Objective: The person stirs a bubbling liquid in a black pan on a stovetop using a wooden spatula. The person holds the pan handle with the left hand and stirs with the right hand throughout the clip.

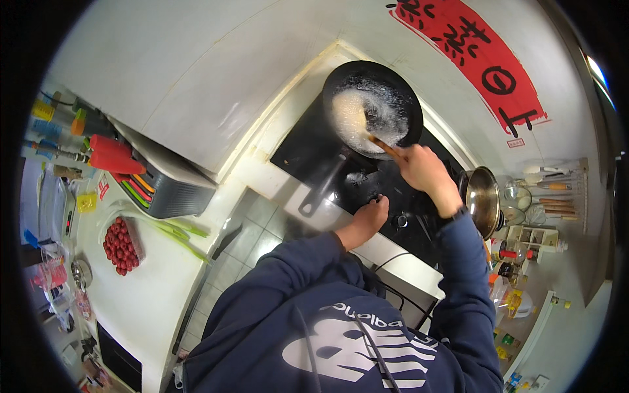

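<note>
A black frying pan (416, 105) with foamy, bubbling liquid (351, 110) in it sits on the black glass-topped stove (295, 147). My right hand (425, 169) grips the brown handle of a wooden utensil (385, 146), whose far end dips into the foam; that end is blurred. Below the pan, my left hand (368, 218) is at a control knob near the stove's front edge, its fingers curled; whether they grip the knob is hard to tell. The pan's handle (322, 189) points toward the counter edge, left of my left hand. A second knob (401, 221) shows to the right.
Right of the stove stands a steel pot (481, 201), with bottles (513, 299) beyond. On the left counter are red fruits (120, 245) in a clear container, green stalks (182, 236), a knife (228, 241) at the edge and a grey holder (182, 191) with colourful-handled utensils. Walls border the pan's far side.
</note>
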A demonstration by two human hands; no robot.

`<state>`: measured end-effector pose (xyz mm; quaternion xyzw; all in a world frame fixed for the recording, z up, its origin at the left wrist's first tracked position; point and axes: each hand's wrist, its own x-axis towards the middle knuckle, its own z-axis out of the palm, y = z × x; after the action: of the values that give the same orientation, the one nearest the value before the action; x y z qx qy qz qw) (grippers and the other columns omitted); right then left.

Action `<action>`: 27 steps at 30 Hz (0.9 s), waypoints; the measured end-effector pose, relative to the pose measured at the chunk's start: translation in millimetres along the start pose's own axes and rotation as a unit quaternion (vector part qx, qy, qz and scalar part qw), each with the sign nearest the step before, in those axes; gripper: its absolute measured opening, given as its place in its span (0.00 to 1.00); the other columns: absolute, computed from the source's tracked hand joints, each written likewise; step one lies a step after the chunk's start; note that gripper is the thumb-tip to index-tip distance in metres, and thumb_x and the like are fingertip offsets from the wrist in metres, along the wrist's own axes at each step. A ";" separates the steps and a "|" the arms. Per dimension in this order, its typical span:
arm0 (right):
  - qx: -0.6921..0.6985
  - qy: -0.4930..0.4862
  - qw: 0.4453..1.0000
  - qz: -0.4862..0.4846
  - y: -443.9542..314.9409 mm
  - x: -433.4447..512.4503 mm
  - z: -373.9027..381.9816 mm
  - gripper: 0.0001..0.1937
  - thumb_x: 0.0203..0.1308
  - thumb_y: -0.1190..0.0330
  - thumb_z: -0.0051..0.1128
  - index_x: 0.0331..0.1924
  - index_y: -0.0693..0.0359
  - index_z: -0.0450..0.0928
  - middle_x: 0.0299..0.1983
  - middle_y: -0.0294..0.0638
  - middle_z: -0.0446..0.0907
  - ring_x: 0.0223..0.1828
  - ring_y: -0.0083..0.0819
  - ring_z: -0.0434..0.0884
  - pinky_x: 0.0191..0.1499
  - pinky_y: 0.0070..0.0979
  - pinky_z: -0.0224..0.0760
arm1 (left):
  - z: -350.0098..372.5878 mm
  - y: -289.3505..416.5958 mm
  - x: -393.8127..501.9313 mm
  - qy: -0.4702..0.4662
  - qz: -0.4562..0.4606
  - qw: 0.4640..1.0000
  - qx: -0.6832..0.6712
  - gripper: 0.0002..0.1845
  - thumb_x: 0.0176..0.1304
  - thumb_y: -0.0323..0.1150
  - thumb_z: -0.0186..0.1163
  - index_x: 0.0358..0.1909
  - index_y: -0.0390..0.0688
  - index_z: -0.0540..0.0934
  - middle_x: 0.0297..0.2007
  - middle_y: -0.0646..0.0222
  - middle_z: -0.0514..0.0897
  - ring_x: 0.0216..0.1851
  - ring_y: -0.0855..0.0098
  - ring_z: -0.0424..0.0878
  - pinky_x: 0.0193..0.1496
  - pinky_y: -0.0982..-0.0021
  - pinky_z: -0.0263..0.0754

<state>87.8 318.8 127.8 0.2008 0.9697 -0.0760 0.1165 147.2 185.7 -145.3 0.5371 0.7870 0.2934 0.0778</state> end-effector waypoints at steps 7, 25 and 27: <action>-0.062 -0.048 0.994 0.077 1.0 0.5 -4.5 0.17 0.73 0.63 0.60 0.61 0.47 0.90 0.39 0.60 0.89 0.45 0.62 0.89 0.52 0.53 0.84 | 0.2 0.2 -2.8 0.050 0.032 0.991 0.120 0.19 0.71 0.28 0.60 0.62 0.35 0.80 0.62 0.57 0.83 0.40 0.67 0.91 0.39 0.69 0.90; -0.044 0.051 0.997 0.037 5.1 6.3 6.8 0.12 0.75 0.62 0.57 0.51 0.53 0.91 0.41 0.57 0.90 0.43 0.62 0.89 0.49 0.54 0.85 | -11.1 0.0 -1.9 0.046 0.041 0.992 0.107 0.19 0.73 0.29 0.60 0.63 0.34 0.80 0.57 0.57 0.83 0.41 0.64 0.92 0.40 0.67 0.90; -0.039 -0.024 0.993 0.113 5.1 4.3 6.8 0.12 0.74 0.63 0.59 0.52 0.53 0.91 0.41 0.56 0.90 0.45 0.61 0.90 0.49 0.53 0.85 | -10.4 0.4 0.4 0.017 0.023 0.996 0.083 0.22 0.73 0.29 0.59 0.67 0.33 0.78 0.57 0.56 0.83 0.42 0.62 0.91 0.41 0.66 0.91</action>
<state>87.3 323.7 119.6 0.3021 0.9401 -0.0290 0.1552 142.8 182.2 -136.5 0.5550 0.7970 0.2381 0.0131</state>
